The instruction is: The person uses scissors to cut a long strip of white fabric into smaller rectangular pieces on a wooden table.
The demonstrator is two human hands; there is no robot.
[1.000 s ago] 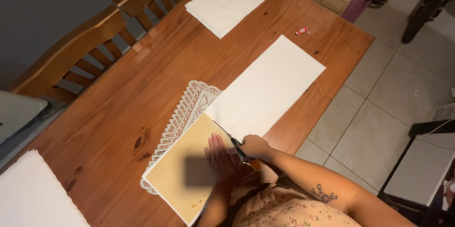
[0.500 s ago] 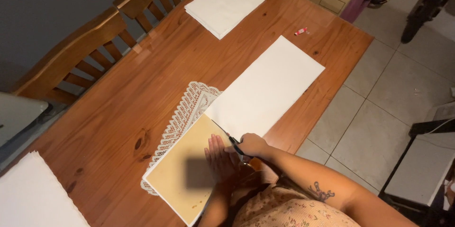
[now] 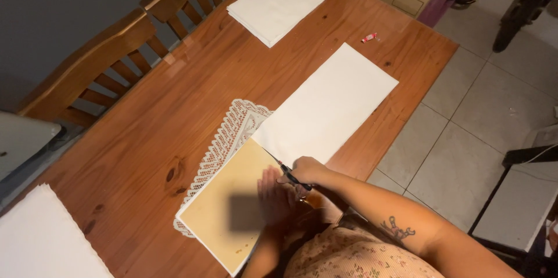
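At the far left edge a stack of white sheets [image 3: 43, 237] lies on the wooden tabletop [image 3: 174, 115], with two wooden chairs [image 3: 99, 63] pushed in along the far side. Further right, a lace-edged doily [image 3: 229, 133] sticks out from under a tan card [image 3: 224, 208] near the person's edge of the tabletop, so the card seems to serve as a firm backing or template over it. The left hand [image 3: 276, 196] lies flat on the card, fingers spread and holding nothing — it looks to be pressing the layers down so they do not slide. Just beside it, the right hand [image 3: 308, 171] is curled around dark-handled scissors [image 3: 285, 169], whose blades point up and left along the line where the card meets a long white sheet [image 3: 331, 103]; that sheet runs diagonally away toward the tabletop's right edge. Whether the blades are parted is too small to tell. Beyond, a second stack of white sheets [image 3: 278, 2] sits near the far end — well apart from the work — and a small red-and-white scrap [image 3: 368, 37] lies near the right corner, with tiled floor [image 3: 465, 138] beyond.
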